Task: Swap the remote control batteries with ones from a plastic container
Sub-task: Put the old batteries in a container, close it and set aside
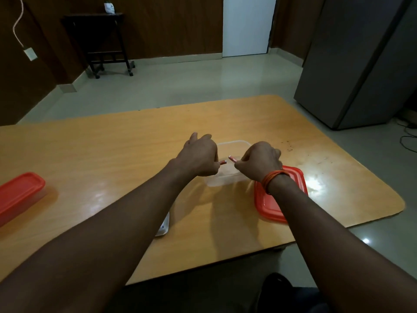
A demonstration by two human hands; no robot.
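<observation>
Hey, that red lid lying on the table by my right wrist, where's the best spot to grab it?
Probably the near corner of the red lid, from the table's front edge. The lid lies flat, your right hand and forearm cross its far part, and its raised rim offers a pinch.

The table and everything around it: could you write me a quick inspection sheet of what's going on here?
Surface: wooden table, glossy, some dark specks at far right.
Job's things: clear container open, its red lid beside it; remote partly hidden under the left forearm.
Clutter: second red-lidded container at left edge.
Hands: left hand and right hand each hold a battery over the container.
Cables: black cables on floor, white cord on wall.
Surroundings: grey fridge, dark stand, white door.
</observation>
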